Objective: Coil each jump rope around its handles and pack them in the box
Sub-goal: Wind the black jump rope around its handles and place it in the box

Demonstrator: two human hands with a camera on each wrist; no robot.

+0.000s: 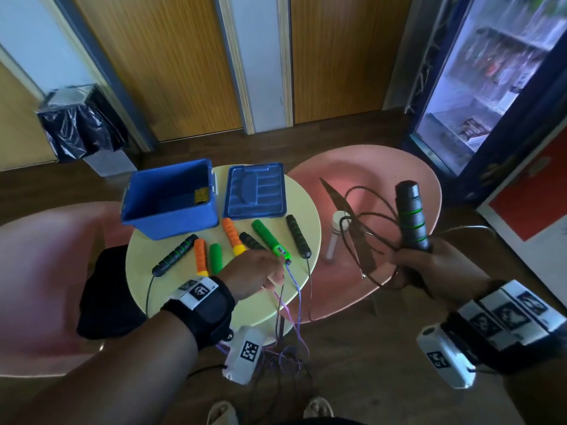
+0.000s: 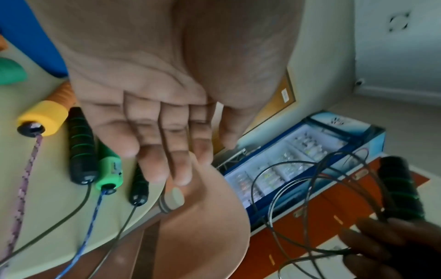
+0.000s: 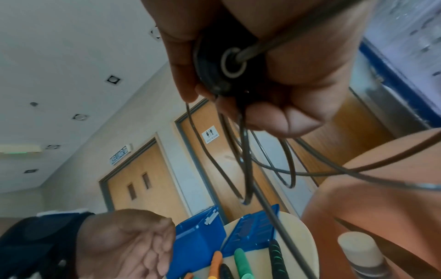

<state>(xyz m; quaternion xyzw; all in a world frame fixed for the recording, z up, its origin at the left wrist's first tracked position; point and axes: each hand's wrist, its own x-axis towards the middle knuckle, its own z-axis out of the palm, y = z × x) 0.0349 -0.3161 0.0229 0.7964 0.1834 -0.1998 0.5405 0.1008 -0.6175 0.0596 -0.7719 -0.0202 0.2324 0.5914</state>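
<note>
The step in hand is the coiling of the first jump rope; the blue box (image 1: 171, 200) stands open on the round table (image 1: 303, 210) and, as far as the head view shows, holds no rope yet, its lid (image 1: 254, 191) lying just beside it. The right hand (image 1: 429, 265) is clamped around an upright black handle with green rings (image 1: 411, 216), held over the pink chair (image 1: 368, 173) to the right of the table; several loose loops of thin dark cord (image 1: 362, 228) are gathered under the same fingers (image 3: 284, 117), and the cord leaves the handle's end cap in the right wrist view. The left hand (image 1: 257, 271) hovers above the table edge with fingers straight and relaxed, holding nothing, close to the row of handles. These lie on the table: three more black handles, an orange pair and a green pair, their cords hanging over the near edge to the floor. The green counter handle (image 1: 270, 239) and a black handle (image 1: 299, 236) lie nearest the left fingers. The next move probably calls for locating the mate of the held handle. Which black handle shares its cord cannot be told. Trace the cord before lifting, as the hanging cords appear tangled below.
</note>
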